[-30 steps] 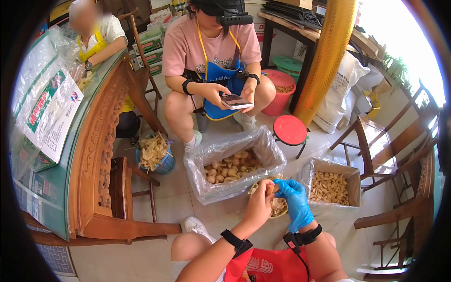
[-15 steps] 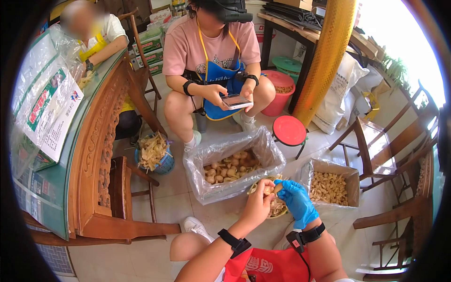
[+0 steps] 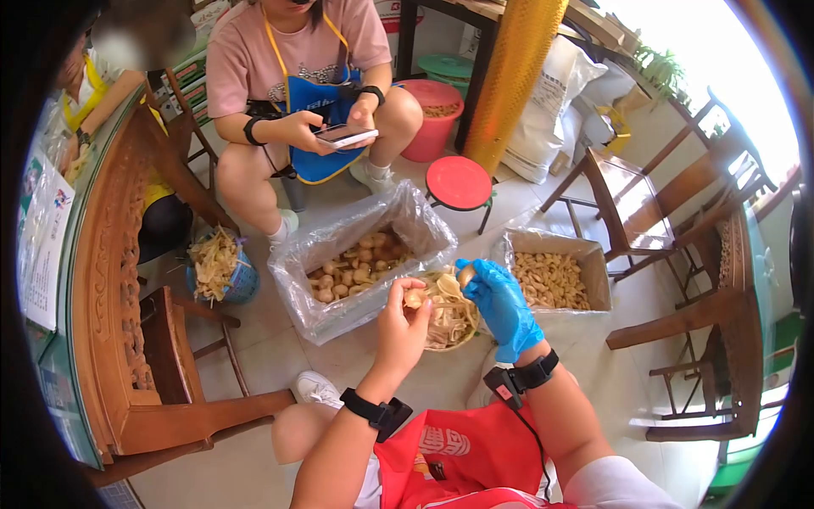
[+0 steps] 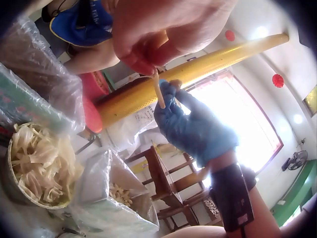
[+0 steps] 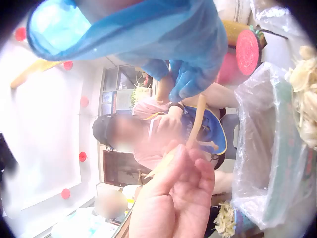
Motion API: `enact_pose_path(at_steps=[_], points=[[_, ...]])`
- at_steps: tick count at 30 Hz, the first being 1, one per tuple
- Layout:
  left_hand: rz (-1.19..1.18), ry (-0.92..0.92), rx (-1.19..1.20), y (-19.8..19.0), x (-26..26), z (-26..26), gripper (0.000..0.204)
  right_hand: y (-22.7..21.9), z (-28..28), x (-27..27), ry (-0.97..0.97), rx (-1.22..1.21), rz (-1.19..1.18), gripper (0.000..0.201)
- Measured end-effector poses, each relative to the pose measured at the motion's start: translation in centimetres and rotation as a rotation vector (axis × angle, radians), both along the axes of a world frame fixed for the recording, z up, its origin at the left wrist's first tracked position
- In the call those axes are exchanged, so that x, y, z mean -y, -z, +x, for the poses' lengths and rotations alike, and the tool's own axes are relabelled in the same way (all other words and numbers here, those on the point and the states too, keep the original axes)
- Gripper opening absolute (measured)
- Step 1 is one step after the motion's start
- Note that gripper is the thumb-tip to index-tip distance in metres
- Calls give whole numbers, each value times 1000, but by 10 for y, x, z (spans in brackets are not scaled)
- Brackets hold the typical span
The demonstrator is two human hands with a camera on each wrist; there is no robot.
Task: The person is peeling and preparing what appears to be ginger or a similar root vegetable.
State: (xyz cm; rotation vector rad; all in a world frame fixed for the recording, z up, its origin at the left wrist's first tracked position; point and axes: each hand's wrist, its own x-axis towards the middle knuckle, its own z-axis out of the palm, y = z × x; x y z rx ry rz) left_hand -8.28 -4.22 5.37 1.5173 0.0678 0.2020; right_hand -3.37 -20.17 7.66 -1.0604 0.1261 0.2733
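The bare left hand (image 3: 402,332) pinches pale peel (image 3: 415,298) above a round basket of peelings (image 3: 447,329). A thin pale strip (image 4: 159,90) hangs from its fingertips in the left wrist view. To its right, the blue-gloved right hand (image 3: 502,307) grips a small tan piece (image 3: 465,274) between thumb and fingers. The hands are a short gap apart. In the right wrist view the strip (image 5: 198,121) stretches between the left fingers and the glove; whether it touches the glove I cannot tell. Glove fingers partly cover the tan piece (image 5: 163,89).
A plastic-lined box (image 3: 309,318) of round tan pieces lies ahead to the left, another box (image 3: 599,284) of pale pieces to the right. Beyond are a red stool (image 3: 458,183) and a seated person holding a phone (image 3: 346,136). A blue basket of peelings (image 3: 243,281) stands left.
The head view has swung right and down, so the surroundings appear farther left and higher. The two hands, close together before, are now farther apart, each still pinching something.
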Motion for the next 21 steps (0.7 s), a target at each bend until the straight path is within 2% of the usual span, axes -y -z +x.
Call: enact_pose_path(at_steps=[2, 6, 9, 10, 13, 15, 17, 18, 20, 21], points=[[4, 13, -2, 0, 0, 0, 19, -4, -1, 1, -38, 5, -35, 25], [37, 41, -27, 0, 0, -1, 23, -8, -2, -5, 12, -35, -110, 25], [-50, 11, -19, 8, 4, -1, 30, 6, 8, 12, 14, 6, -146, 25], [-137, 11, -11, 5, 5, 0, 31, 9, 15, 22, 111, 48, -168, 24], [-87, 18, -29, 3, 1, 2, 28, 2, 37, 60, 490, 244, -314, 22], [-117, 50, -54, -6, 0, 1, 26, 7, 46, 85, 742, 287, -549, 42], [-146, 62, -78, -15, -1, -1, 25, 40, 57, 108, 825, 225, -912, 49], [-148, 72, -91, -18, -1, -2, 24, 32, 52, 102, 819, 230, -912, 49], [-149, 66, -107, -20, -2, -2, 23, 9, 38, 80, 645, 154, -788, 44], [-149, 75, -106, -18, -2, -2, 26, 12, 37, 75, 627, 157, -788, 44]])
